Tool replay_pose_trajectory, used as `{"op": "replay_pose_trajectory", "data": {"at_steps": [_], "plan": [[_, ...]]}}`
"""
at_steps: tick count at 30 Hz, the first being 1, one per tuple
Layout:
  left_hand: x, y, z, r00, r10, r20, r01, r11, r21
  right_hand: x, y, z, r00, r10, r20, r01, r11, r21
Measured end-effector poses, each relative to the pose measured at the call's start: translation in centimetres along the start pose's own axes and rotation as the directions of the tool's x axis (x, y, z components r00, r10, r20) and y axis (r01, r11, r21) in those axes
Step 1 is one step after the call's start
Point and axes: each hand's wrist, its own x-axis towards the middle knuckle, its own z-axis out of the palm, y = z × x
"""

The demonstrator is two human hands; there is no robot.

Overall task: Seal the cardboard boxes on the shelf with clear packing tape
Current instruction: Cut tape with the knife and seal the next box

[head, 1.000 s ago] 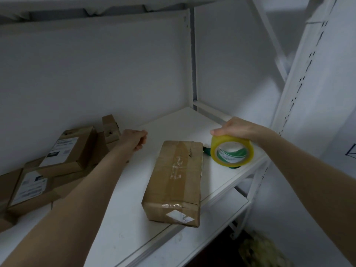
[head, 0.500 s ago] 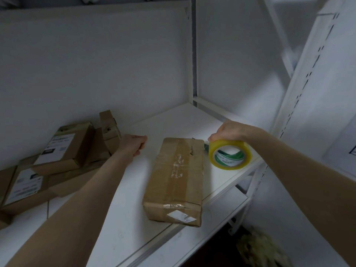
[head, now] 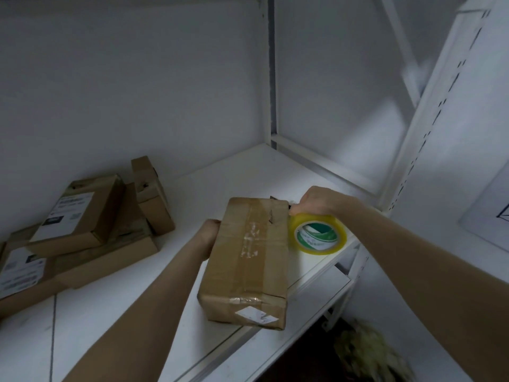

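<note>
Right hand [head: 319, 203] grips tape roll [head: 316, 235]; left hand [head: 210, 239] touches box [head: 248, 260], hold unclear; unsteadied, it could slide off near edge

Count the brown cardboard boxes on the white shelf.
5: one long brown cardboard box at centre; left, a top labelled box, a lower labelled box, a flat box and a small leaning box. More may be hidden.

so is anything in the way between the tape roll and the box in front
Nothing visible. The right hand holds the tape roll right beside the far right corner of the cardboard box, while the left hand holds its left side. A small dark thing at that corner is too unclear to name.
</note>
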Motion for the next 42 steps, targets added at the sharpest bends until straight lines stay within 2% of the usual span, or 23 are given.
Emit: {"op": "replay_pose_trajectory", "data": {"at_steps": [2,5,6,8,9,10,11,12,13,15,19,25,29,32,34,38,42], "plan": [[0.2,0.0,0.1,0.999,-0.018,0.038,0.017,1.000,0.026,0.2,0.2,0.6,1.000,-0.005,-0.027,0.004,1.000,-0.027],[0.2,0.9,-0.2,0.999,-0.028,0.028,0.020,0.967,0.254,0.5,0.2,0.7,0.998,0.027,-0.051,-0.028,0.999,-0.018],[0.1,1.4,-0.4,1.000,-0.018,0.004,0.015,0.926,0.378,0.5,0.2,0.8,0.999,0.028,-0.046,-0.029,0.999,-0.020],[-0.3,2.3,-1.3,0.997,0.036,-0.061,0.010,0.779,0.627,0.4,0.2,0.9,0.998,0.024,-0.050,-0.025,1.000,-0.016],[-0.5,2.9,-1.7,0.991,0.083,-0.105,0.011,0.732,0.681,0.3,0.3,0.9,0.998,0.023,-0.055,-0.024,1.000,-0.014],[-0.6,3.4,-1.8,0.986,0.132,-0.102,-0.031,0.747,0.665,0.3,0.3,1.0,0.998,0.024,-0.059,-0.024,1.000,-0.010],[-1.0,3.9,-1.6,0.984,0.168,-0.064,-0.111,0.850,0.514,0.4,0.4,1.0,0.998,0.026,-0.059,-0.026,1.000,-0.005],[-1.4,4.3,-1.1,0.986,0.164,-0.013,-0.153,0.944,0.293,0.4,0.4,1.0,0.998,0.029,-0.057,-0.030,1.000,-0.004],[-1.8,4.4,-0.4,0.992,0.125,0.024,-0.127,0.987,0.101,0.5,0.3,1.0,0.998,0.033,-0.053,-0.033,0.999,-0.005],[-3.0,4.2,0.6,0.996,0.030,0.082,-0.027,0.999,-0.045,0.5,0.3,1.2,0.998,0.036,-0.055,-0.036,0.999,-0.006],[-3.5,2.8,0.2,0.966,-0.116,0.233,0.156,0.974,-0.163,0.2,0.2,1.3,0.994,0.051,-0.096,-0.051,0.999,0.000],[-3.6,3.1,-1.1,0.931,-0.122,0.345,0.229,0.930,-0.288,-0.8,0.0,0.7,0.992,-0.023,-0.122,0.040,0.990,0.135],[-4.2,3.1,-2.8,0.954,-0.032,0.300,0.163,0.891,-0.425,-1.4,-2.0,-1.3,0.983,-0.151,-0.102,0.169,0.966,0.197],[-4.8,3.5,-4.3,0.973,0.052,0.224,0.085,0.823,-0.561,-1.9,-2.2,-2.4,0.975,-0.222,-0.027,0.213,0.888,0.407],[-5.3,3.8,-5.0,0.983,0.088,0.163,0.021,0.820,-0.571,-2.1,-2.4,-2.5,0.965,-0.259,-0.028,0.242,0.849,0.470],[-6.6,4.3,-5.8,0.989,0.108,0.097,-0.035,0.828,-0.560,-2.0,-3.8,-3.1,0.954,-0.263,-0.142,0.299,0.848,0.438],[-7.4,4.4,-7.2,0.984,0.172,0.052,-0.109,0.804,-0.585,-2.3,-3.7,-3.6,0.960,-0.271,-0.071,0.280,0.918,0.279]]}}
